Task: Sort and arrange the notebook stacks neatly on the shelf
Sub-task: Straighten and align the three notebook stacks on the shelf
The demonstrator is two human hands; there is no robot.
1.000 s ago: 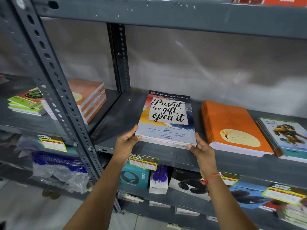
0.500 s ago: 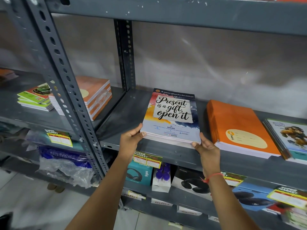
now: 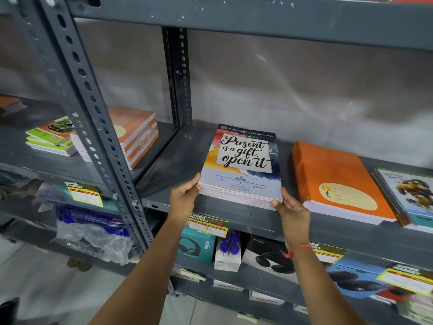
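Head view: your left hand (image 3: 185, 199) pinches the near left corner of the "Present is a gift" notebook stack (image 3: 243, 165), thumb on the cover. Your right hand (image 3: 293, 213) clamps the near right corner. The stack sits mid-frame on the grey shelf (image 3: 178, 160). Right of it lies the orange stack (image 3: 337, 179), then the cartoon-cover stack (image 3: 410, 195) at the frame's right edge.

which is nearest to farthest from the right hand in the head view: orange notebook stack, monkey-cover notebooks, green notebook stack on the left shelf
From the right hand:
1. Orange notebook stack, just right of it, same shelf.
2. Monkey-cover notebooks, far right, beyond the orange stack.
3. Green notebook stack, far left, on the neighbouring shelf past the upright.
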